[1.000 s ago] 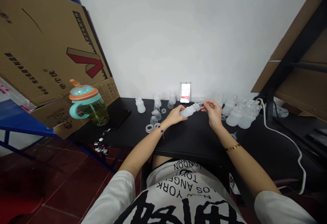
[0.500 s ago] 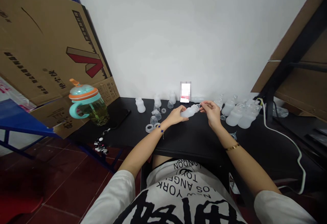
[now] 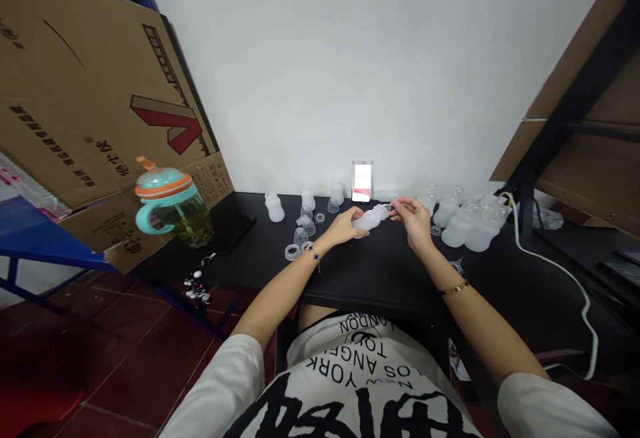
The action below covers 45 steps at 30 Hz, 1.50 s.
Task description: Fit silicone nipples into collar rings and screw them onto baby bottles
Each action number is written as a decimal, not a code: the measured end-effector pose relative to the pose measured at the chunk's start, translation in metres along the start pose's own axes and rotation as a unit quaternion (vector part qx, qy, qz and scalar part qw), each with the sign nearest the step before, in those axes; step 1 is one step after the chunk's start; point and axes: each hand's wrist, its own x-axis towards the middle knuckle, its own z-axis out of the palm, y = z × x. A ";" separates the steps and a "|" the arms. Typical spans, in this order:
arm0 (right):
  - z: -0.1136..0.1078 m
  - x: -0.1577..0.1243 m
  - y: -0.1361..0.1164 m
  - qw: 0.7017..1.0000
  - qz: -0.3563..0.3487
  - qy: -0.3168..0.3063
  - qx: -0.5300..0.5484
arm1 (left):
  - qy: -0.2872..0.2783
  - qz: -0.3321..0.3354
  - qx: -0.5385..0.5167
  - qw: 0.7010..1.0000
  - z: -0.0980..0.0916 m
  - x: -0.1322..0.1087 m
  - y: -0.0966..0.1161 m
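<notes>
Head camera: the left hand (image 3: 346, 226) has its fingers curled around a small milky-white baby bottle (image 3: 370, 219). The bottle is tilted, held up over the black counter (image 3: 370, 278), with its mouth pointing to the right and a bit up. The right hand (image 3: 416, 222) is at that mouth. Its thumb and first finger are pinched close together on the tip of a clear teat (image 3: 387, 207), and its other fingers are bent. The teat is too small to see well.

On the left, far side of the counter stand three more white bottles without teats, the leftmost bottle (image 3: 275, 207) a little apart from the others. Nearer to the left hand are clear dome caps (image 3: 301, 236) and a pale screw ring (image 3: 292, 252).

On the right, past the right hand, stands a bunch of white bottles with clear tops (image 3: 459, 226), packed close together. A lit phone (image 3: 362, 181) leans at the far wall. Far to the left is a jug (image 3: 193, 221) with an orange and blue-green lid, in front of a big cardboard box (image 3: 85, 78).
</notes>
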 end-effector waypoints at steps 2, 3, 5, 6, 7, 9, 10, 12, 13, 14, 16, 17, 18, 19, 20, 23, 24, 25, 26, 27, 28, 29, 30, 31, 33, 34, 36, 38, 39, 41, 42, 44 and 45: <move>0.000 0.000 0.000 1.000 0.001 -0.003 -0.005 | 0.000 0.000 0.002 1.000 0.000 0.000 0.000; 0.000 0.000 0.000 1.000 0.000 -0.006 -0.009 | 0.000 0.000 0.003 1.000 0.000 0.000 0.000; 0.000 0.000 -0.001 1.000 0.000 -0.010 -0.015 | 0.000 0.001 0.004 1.000 0.000 0.000 0.000; 0.000 0.000 -0.001 1.000 0.001 -0.011 -0.016 | 0.000 0.001 0.003 1.000 0.000 0.000 0.000; 0.000 -0.001 -0.002 1.000 0.004 -0.011 -0.016 | 0.000 0.001 0.004 1.000 0.000 -0.001 0.000; 0.000 -0.001 -0.002 1.000 0.009 -0.010 -0.014 | 0.000 -0.002 0.003 1.000 0.000 0.000 0.000; 0.000 -0.001 -0.002 1.000 0.010 -0.009 -0.013 | 0.000 -0.003 0.002 1.000 0.000 0.000 0.000; 0.000 -0.001 -0.003 1.000 0.009 -0.007 -0.013 | 0.000 -0.002 0.000 1.000 -0.001 0.000 0.000; 0.000 -0.001 -0.003 1.000 0.008 -0.006 -0.014 | 0.000 -0.001 -0.001 1.000 -0.001 0.000 -0.001; 0.000 -0.001 -0.003 1.000 0.007 -0.005 -0.015 | 0.000 -0.001 -0.002 1.000 -0.001 0.000 -0.001; 0.000 -0.001 -0.003 1.000 0.007 -0.004 -0.015 | 0.000 -0.002 -0.004 1.000 -0.001 0.001 -0.001; 0.000 -0.001 -0.003 1.000 0.007 -0.003 -0.016 | 0.000 -0.004 -0.004 1.000 -0.001 0.001 -0.001; 0.000 -0.001 -0.003 1.000 0.007 -0.003 -0.016 | 0.000 -0.005 -0.003 1.000 -0.001 0.001 -0.002; 0.000 -0.001 -0.004 1.000 0.006 -0.003 -0.017 | 0.001 -0.005 -0.003 1.000 -0.001 0.001 -0.002; 0.000 -0.001 -0.004 1.000 0.006 -0.003 -0.018 | 0.002 -0.004 -0.003 1.000 -0.001 0.001 -0.002; 0.000 -0.001 -0.005 1.000 0.007 -0.004 -0.015 | 0.005 -0.006 -0.004 1.000 -0.001 0.002 -0.002; 0.000 -0.002 -0.005 1.000 0.007 -0.005 -0.015 | 0.006 -0.008 -0.003 1.000 -0.001 0.002 -0.002; 0.000 -0.002 -0.005 1.000 0.006 -0.007 -0.015 | 0.008 -0.009 -0.003 1.000 -0.001 0.002 -0.002; 0.000 -0.002 -0.005 1.000 0.005 -0.008 -0.017 | 0.009 -0.010 -0.002 1.000 -0.001 0.002 -0.002; 0.000 -0.002 -0.005 1.000 0.004 -0.010 -0.020 | 0.010 -0.010 -0.002 1.000 -0.001 0.002 -0.002; 0.000 -0.002 -0.004 1.000 0.001 -0.010 -0.022 | 0.010 -0.009 -0.002 1.000 -0.001 0.003 -0.002; 0.000 -0.002 -0.004 1.000 0.000 -0.010 -0.024 | 0.010 -0.008 -0.002 1.000 -0.002 0.003 -0.002; 0.000 -0.002 -0.004 1.000 -0.001 -0.011 -0.025 | 0.009 -0.006 -0.002 1.000 -0.002 0.003 -0.002; 0.000 -0.002 -0.004 1.000 -0.001 -0.010 -0.026 | 0.007 -0.003 -0.002 1.000 -0.002 0.003 -0.001; 0.000 -0.002 -0.005 1.000 0.002 -0.010 -0.023 | 0.005 0.002 -0.002 1.000 -0.002 0.002 -0.001; 0.000 -0.002 -0.005 1.000 0.005 -0.009 -0.020 | 0.005 0.005 -0.002 1.000 -0.002 0.002 -0.001; 0.000 -0.002 -0.005 1.000 0.008 -0.007 -0.013 | 0.005 0.005 -0.004 1.000 -0.002 0.002 -0.001; 0.000 -0.002 -0.005 1.000 0.009 -0.007 -0.010 | 0.006 0.004 -0.006 1.000 -0.002 0.002 -0.002; 0.000 -0.002 -0.004 1.000 0.010 -0.007 -0.010 | 0.006 0.004 -0.008 1.000 -0.002 0.002 -0.002; -0.001 -0.002 -0.004 1.000 0.013 -0.007 -0.012 | 0.007 0.005 -0.010 1.000 -0.002 0.003 -0.003; -0.001 -0.001 -0.004 1.000 0.015 -0.007 -0.012 | 0.007 0.005 -0.012 1.000 -0.002 0.003 -0.004; -0.001 -0.001 -0.004 1.000 0.020 -0.007 -0.010 | 0.007 0.004 -0.014 1.000 -0.001 0.004 -0.004; -0.001 -0.001 -0.004 1.000 0.022 -0.008 -0.009 | 0.006 0.002 -0.015 1.000 -0.001 0.004 -0.005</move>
